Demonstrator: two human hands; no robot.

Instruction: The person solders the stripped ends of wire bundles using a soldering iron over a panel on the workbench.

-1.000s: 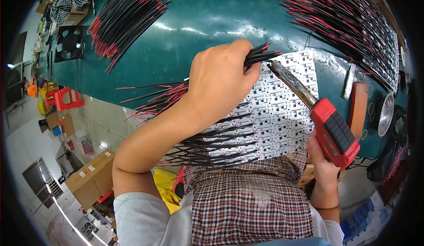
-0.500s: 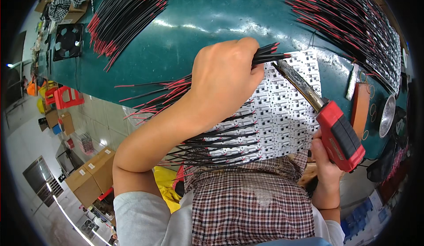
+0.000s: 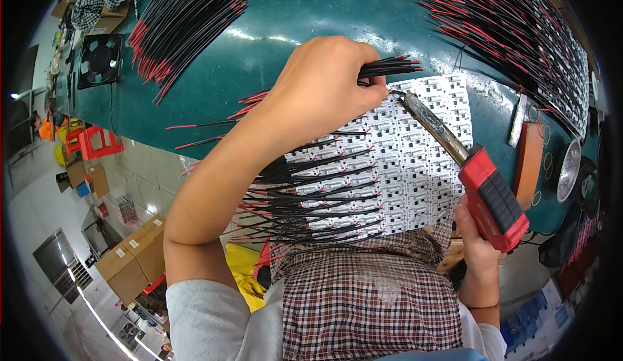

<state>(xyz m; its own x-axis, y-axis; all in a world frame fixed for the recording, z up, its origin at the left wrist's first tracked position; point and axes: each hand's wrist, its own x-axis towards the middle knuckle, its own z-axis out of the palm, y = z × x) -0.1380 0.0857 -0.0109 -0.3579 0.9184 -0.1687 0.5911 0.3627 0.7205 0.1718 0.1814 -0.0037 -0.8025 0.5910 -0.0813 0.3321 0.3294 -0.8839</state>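
Observation:
My left hand (image 3: 328,88) is closed round a bundle of black wires (image 3: 392,67) with red ends, held over the upper part of a white circuit board panel (image 3: 422,173). Rows of small components cover the panel. Black wires (image 3: 324,195) with red tips lie across its left side in several rows. My right hand (image 3: 477,241) grips a red and black soldering iron (image 3: 494,199). Its metal tip points up and left, close beside my left fingertips near the panel's upper edge. Whether the tip touches the board or a wire, I cannot tell.
On the green table (image 3: 292,11) lies a pile of black and red wires (image 3: 185,30) at the far left. Wired panels (image 3: 513,30) are stacked at the far right. A black fan (image 3: 100,61) sits left; an orange-brown block (image 3: 529,163) and metal bowl (image 3: 569,169) sit right.
My left hand has moved slightly up and left with the wire bundle. The soldering iron has shifted a little left, its tip now lying nearer the left fingertips.

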